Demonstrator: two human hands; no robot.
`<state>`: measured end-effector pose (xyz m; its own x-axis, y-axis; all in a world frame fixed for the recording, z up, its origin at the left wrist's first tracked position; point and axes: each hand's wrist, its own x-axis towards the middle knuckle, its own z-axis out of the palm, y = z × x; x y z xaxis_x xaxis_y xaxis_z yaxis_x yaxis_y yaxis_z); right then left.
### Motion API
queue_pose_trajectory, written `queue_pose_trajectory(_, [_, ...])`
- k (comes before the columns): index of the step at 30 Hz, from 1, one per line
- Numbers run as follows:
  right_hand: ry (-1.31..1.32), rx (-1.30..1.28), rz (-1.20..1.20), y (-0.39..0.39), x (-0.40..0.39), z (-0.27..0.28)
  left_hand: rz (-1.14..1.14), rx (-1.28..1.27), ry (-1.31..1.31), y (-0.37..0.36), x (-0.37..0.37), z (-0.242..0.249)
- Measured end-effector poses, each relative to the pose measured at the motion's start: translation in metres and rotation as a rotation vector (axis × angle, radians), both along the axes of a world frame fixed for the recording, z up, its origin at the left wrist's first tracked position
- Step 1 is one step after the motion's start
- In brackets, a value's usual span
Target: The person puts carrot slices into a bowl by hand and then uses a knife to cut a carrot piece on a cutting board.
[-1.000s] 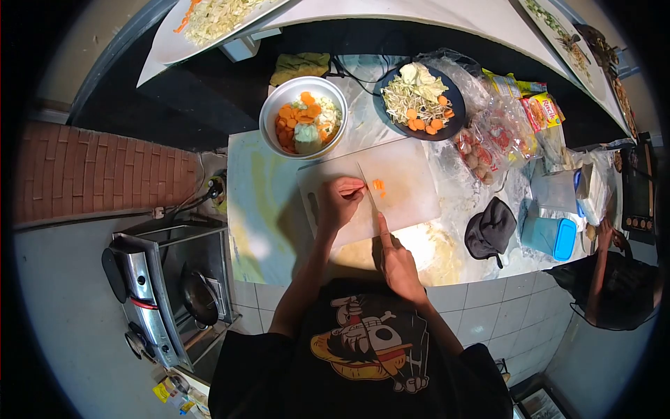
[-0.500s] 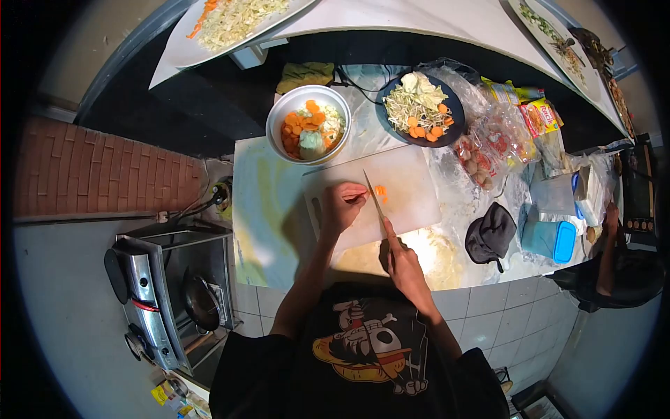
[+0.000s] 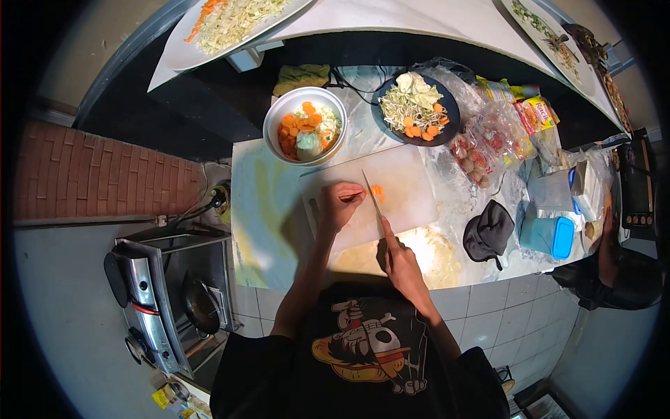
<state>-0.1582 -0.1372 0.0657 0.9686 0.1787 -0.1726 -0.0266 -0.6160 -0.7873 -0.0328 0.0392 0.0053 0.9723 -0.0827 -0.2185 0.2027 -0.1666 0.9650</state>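
My left hand (image 3: 339, 204) rests curled on the white cutting board (image 3: 412, 181), its fingertips pinching a small piece of carrot against the knife's blade. My right hand (image 3: 398, 257) grips the handle of the knife (image 3: 372, 197), whose blade points away from me across the board. A few cut orange carrot pieces (image 3: 377, 190) lie just right of the blade.
A white bowl (image 3: 304, 126) of carrot slices and vegetables stands behind the board, beside a dark plate (image 3: 417, 107) of shredded cabbage and carrot. Plastic bags (image 3: 492, 143), a black cloth (image 3: 487, 231) and a blue-lidded tub (image 3: 551, 236) lie right. A gas stove (image 3: 171, 293) sits lower left.
The knife blade has shifted slightly between cuts beside my left fingertips. Both hands stay in nearly the same place on the board.
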Motion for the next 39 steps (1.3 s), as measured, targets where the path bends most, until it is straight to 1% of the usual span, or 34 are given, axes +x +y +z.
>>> queue_pose_trajectory(5, [0.005, -0.005, 0.002, 0.001, 0.000, 0.004, 0.004, -0.029, 0.006, 0.001, 0.000, -0.004])
queue_pose_trajectory(11, [0.008, -0.021, 0.008, 0.002, 0.002, 0.007, 0.028, -0.003, -0.066, -0.003, -0.001, 0.000])
queue_pose_trajectory(13, [0.012, -0.003, 0.011, 0.003, 0.003, 0.009, 0.018, -0.018, 0.019, -0.002, -0.001, 0.000])
queue_pose_trajectory(23, [0.033, -0.001, 0.006, 0.000, 0.001, 0.000, 0.023, 0.003, 0.017, -0.002, 0.000, 0.000])
queue_pose_trajectory(25, [0.045, 0.000, 0.004, 0.001, 0.001, 0.003, 0.027, -0.032, 0.084, -0.002, -0.001, 0.004])
queue_pose_trajectory(28, [0.071, 0.043, 0.001, 0.001, 0.001, 0.000, 0.025, -0.057, 0.065, -0.001, -0.001, -0.002])
queue_pose_trajectory(31, [0.030, 0.012, 0.000, 0.002, 0.003, 0.004, 0.020, -0.092, 0.083, 0.000, -0.001, -0.002])
queue_pose_trajectory(39, [0.025, 0.009, 0.012, 0.002, 0.004, 0.002, 0.019, -0.111, 0.084, 0.000, -0.001, -0.005])
